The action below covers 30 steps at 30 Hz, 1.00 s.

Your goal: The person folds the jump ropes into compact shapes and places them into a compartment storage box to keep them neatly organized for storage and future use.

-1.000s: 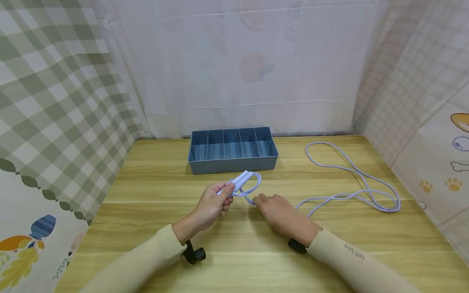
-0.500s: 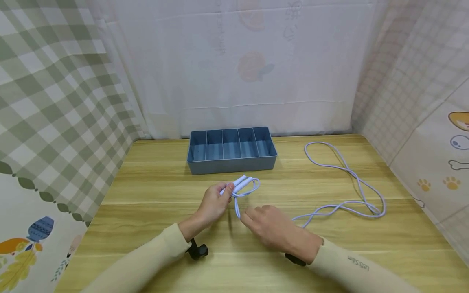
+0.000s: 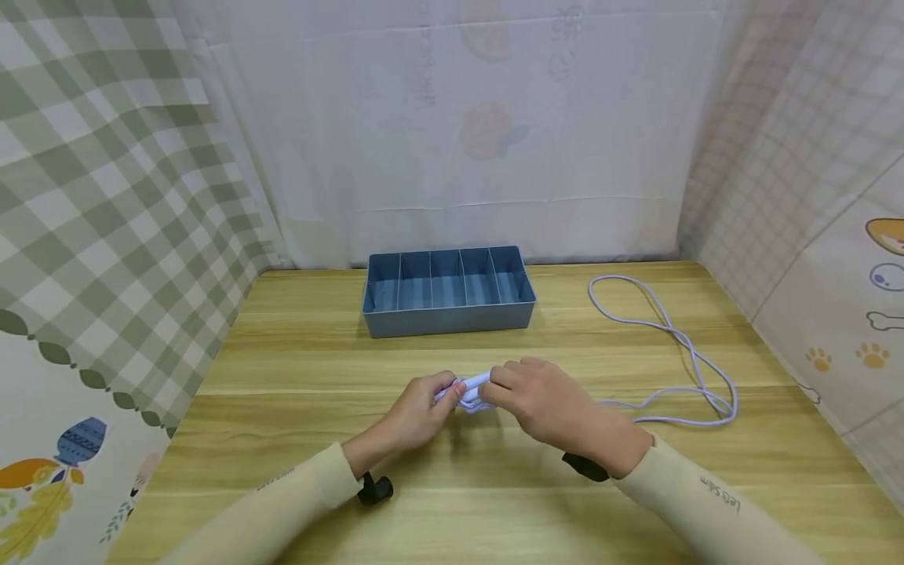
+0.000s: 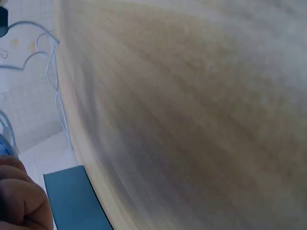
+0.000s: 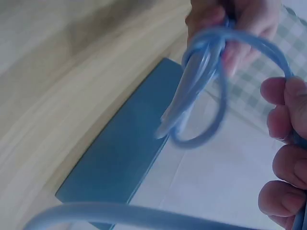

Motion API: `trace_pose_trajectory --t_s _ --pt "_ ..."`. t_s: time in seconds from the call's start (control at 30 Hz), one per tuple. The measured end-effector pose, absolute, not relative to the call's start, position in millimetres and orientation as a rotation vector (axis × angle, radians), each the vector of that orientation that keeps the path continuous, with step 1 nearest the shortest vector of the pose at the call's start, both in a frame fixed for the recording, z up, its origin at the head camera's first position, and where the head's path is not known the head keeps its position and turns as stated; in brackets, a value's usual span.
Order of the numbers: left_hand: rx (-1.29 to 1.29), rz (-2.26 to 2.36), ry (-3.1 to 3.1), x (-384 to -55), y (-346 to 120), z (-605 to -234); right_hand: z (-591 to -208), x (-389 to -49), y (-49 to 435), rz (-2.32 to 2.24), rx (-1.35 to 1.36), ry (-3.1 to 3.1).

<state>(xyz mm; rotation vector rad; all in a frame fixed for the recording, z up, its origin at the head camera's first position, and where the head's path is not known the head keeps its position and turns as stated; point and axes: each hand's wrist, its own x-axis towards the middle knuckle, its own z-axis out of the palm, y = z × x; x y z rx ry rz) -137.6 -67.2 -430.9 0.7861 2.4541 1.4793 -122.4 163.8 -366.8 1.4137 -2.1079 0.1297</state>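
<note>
My left hand [image 3: 418,410] grips the two pale lilac handles [image 3: 477,383] of a jump rope, held close over the table with their free ends tilted away to the right. In the right wrist view, cord [image 5: 211,36] is looped around the handles. My right hand [image 3: 542,402] pinches the doubled cord beside them, its fingers [image 5: 288,112] curled round it. From there the rest of the rope [image 3: 639,320] trails onto the right side of the table in loose loops. In the left wrist view, only curled fingers [image 4: 24,199] show at the lower left.
A grey-blue box [image 3: 452,322] with several compartments stands at the back of the wooden table [image 3: 297,337]. A white cloth [image 3: 395,157] hangs behind it. A checked cloth [image 3: 120,180] hangs on the left, a printed cloth [image 3: 833,314] on the right.
My right hand dips below the handles, then rises beside their free ends, winding cord around them. The handles move slightly nearer to me. The loose rope on the right is drawn inward.
</note>
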Motion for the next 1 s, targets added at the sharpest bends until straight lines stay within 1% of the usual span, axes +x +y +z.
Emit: trace_pose_trajectory --t_s 0.2,0.33,0.63,0.83,1.0 --pt "0.898 1.539 2.265 -130 -66 -428 -359 -138 172 0.306 1.425 -2.127" --pt "0.979 1.525 2.179 -126 -66 -428 -358 -149 176 0.445 1.482 -2.165" --pt "1.168 1.532 2.07 -123 -66 -425 -373 -173 182 0.79 1.631 -2.263" --pt "1.167 1.628 1.97 -122 -65 -421 -394 -183 180 1.041 1.623 -2.275" --pt "1.049 1.731 1.854 -124 -63 -415 -421 -178 176 1.229 1.54 -2.335"
